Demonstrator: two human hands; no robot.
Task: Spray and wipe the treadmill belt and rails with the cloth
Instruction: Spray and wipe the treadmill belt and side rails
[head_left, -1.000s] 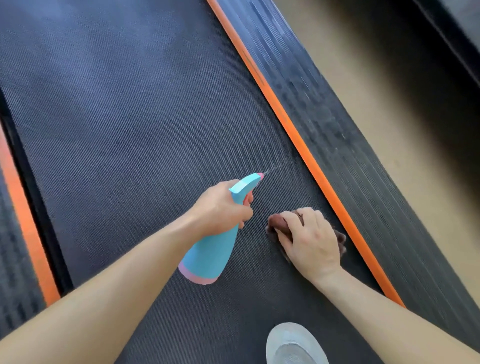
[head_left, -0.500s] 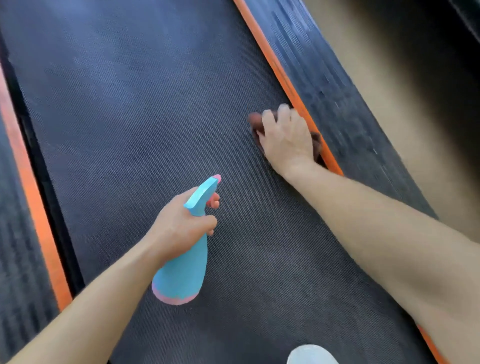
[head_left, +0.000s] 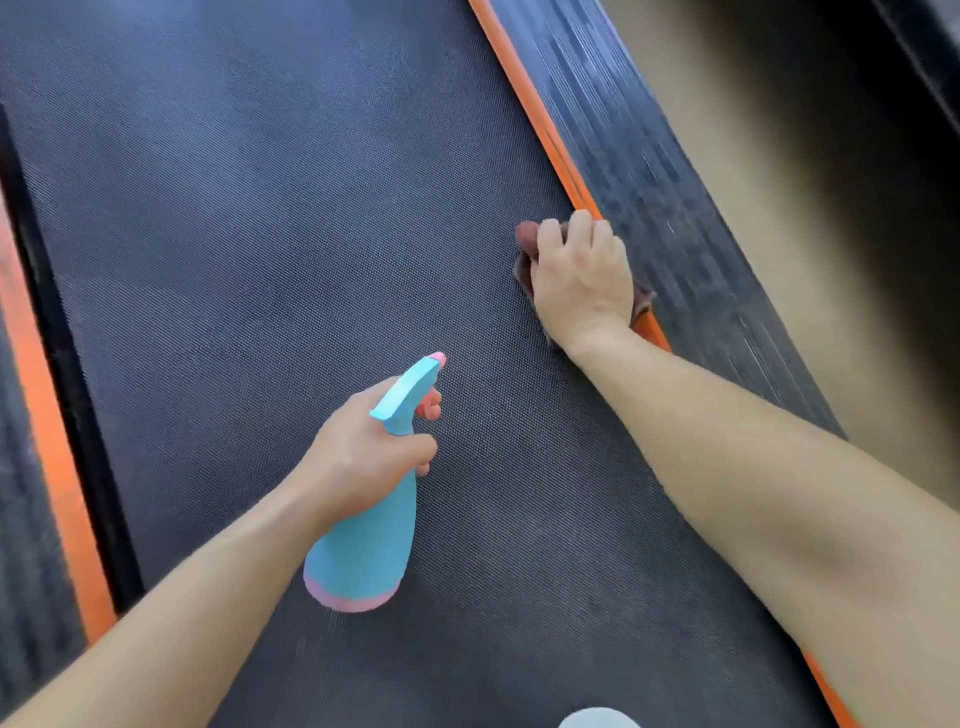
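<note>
The dark treadmill belt (head_left: 260, 234) fills most of the view. My left hand (head_left: 363, 452) grips a light-blue spray bottle (head_left: 363, 556) with a pink base by its neck, held over the middle of the belt, nozzle pointing forward-right. My right hand (head_left: 582, 280) lies on a bunched brown cloth (head_left: 525, 239), fingers curled over it, pressing it onto the belt's right edge against the orange stripe (head_left: 524, 93). The ribbed right rail (head_left: 649, 171) runs just beyond that stripe. Most of the cloth is hidden under the hand.
A second orange stripe (head_left: 47, 415) and the ribbed left rail (head_left: 21, 545) run down the left side. The toe of a pale shoe (head_left: 597, 719) stands on the belt at the bottom edge. Tan floor (head_left: 779, 208) lies right of the treadmill.
A second ago the bottle was spraying beside the cloth. My right hand then slid the cloth forward along the belt's right edge, and the bottle drew back to the left.
</note>
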